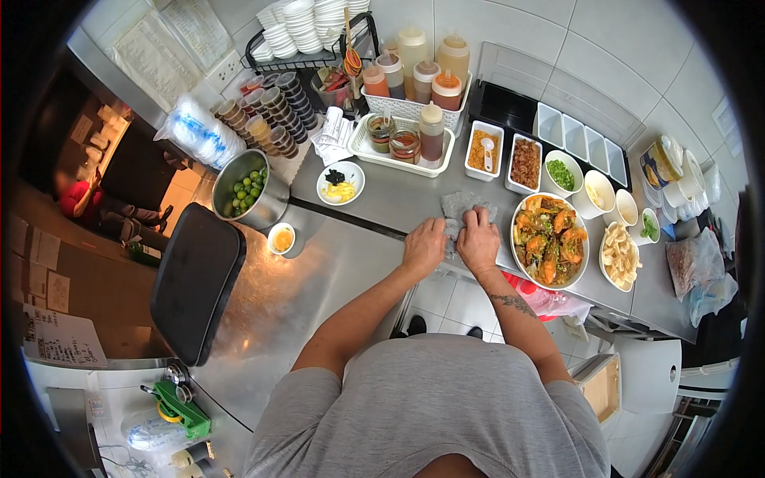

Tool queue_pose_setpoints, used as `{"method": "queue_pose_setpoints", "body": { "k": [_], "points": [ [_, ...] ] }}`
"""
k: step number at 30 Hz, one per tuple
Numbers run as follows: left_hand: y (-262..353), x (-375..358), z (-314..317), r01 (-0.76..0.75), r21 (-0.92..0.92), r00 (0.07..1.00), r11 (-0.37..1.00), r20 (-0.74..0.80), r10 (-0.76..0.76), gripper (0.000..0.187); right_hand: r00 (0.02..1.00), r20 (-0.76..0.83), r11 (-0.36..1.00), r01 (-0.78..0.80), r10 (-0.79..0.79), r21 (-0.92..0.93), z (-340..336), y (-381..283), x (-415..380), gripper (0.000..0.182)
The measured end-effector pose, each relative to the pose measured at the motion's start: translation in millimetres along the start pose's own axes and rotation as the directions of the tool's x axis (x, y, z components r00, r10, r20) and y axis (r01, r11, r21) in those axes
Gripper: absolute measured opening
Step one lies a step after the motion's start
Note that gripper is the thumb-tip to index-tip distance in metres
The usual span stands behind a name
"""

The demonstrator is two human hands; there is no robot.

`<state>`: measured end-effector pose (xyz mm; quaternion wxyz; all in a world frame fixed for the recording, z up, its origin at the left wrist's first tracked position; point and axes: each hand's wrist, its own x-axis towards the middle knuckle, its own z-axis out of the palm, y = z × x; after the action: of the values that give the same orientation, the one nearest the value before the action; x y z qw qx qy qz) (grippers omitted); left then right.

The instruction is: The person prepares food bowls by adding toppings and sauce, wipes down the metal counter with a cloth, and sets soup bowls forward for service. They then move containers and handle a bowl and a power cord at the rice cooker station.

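The crumpled grey material [460, 205] was partly covered by the left hand [425, 244] and the right hand [478, 241]. The red bag [551, 303] was partly hidden by the right forearm [514, 303]. Writing on the wall sheets [195, 30] was too small to be read.

Even, bright light fills my view, with a warm glare on the steel worktop [307, 287] to my left and a dimmer, orange-lit room [100, 183] beyond, while the wide lens bends the edges into black corners.
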<state>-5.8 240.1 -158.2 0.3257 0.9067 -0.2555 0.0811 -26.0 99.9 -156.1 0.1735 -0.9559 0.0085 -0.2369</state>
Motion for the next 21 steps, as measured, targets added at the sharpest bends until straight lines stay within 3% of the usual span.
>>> {"method": "queue_pose_setpoints", "body": {
  "k": [21],
  "points": [
    [-2.3, -0.7, 2.4, -0.03, 0.013, 0.999, 0.999, -0.043, 0.03, 0.021, 0.999, -0.031, 1.0, -0.01, 0.011, 0.012, 1.7, 0.9, -0.9, 0.021]
  ]
}}
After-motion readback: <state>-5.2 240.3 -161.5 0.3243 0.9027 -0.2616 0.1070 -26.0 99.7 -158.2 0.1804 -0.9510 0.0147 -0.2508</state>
